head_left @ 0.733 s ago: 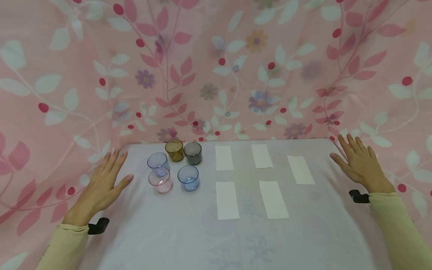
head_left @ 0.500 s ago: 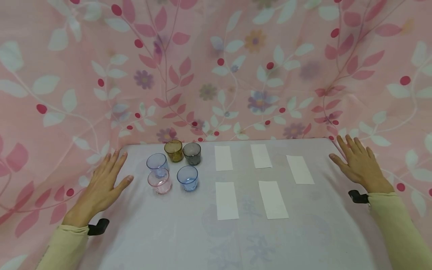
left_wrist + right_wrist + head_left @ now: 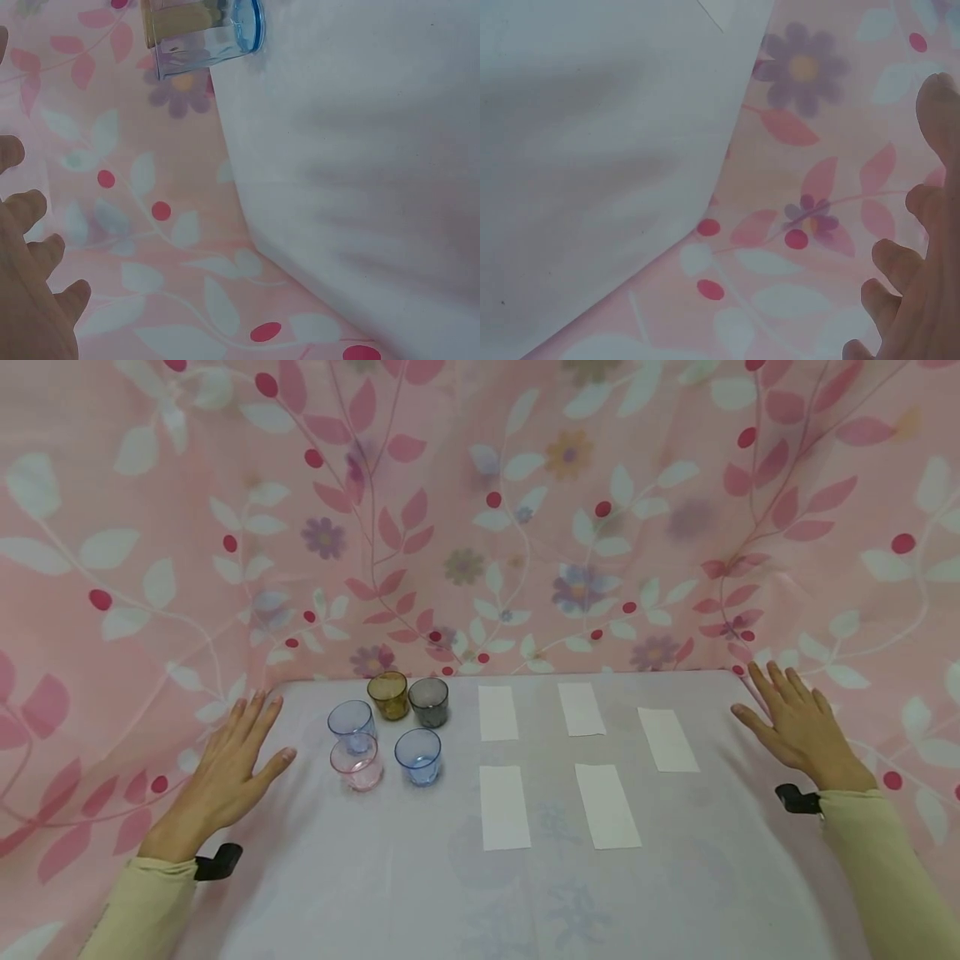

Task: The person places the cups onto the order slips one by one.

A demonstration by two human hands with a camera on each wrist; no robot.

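A pink floral fabric backdrop (image 3: 465, 543) rises behind a table covered in white cloth (image 3: 352, 885). On the table's left half, an amber glass cup (image 3: 387, 700) and a smoky grey glass cup (image 3: 429, 705) stand at the far side; nearer are a pale blue-violet glass cup (image 3: 350, 720), a pale pink glass cup (image 3: 357, 768) and a blue glass cup (image 3: 418, 760). Five white rectangular paper slips (image 3: 505, 807) lie to their right. The left hand (image 3: 225, 770), near the cups, and the right hand (image 3: 804, 724), beyond the rightmost slip, have released, outstretched fingers.
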